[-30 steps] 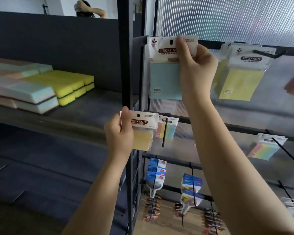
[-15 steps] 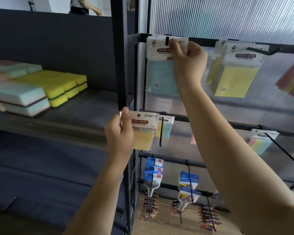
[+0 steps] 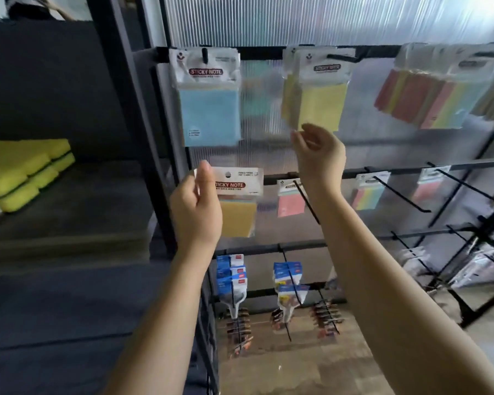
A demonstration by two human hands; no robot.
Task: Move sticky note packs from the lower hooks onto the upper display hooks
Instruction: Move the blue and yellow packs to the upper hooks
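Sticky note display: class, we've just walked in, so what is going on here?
A person is restocking a hook rack. The left hand pinches an orange sticky note pack by its card header, held in front of the rack, not on any hook. The right hand is empty, fingers loose, below the yellow packs. A blue pack hangs on the upper left hook. Smaller packs hang on the row below.

Open panel is showing between the blue pack (image 3: 210, 109) and the yellow pack (image 3: 320, 106). Long black hooks (image 3: 307, 202) are jutting outward below, crowding the lower rows.
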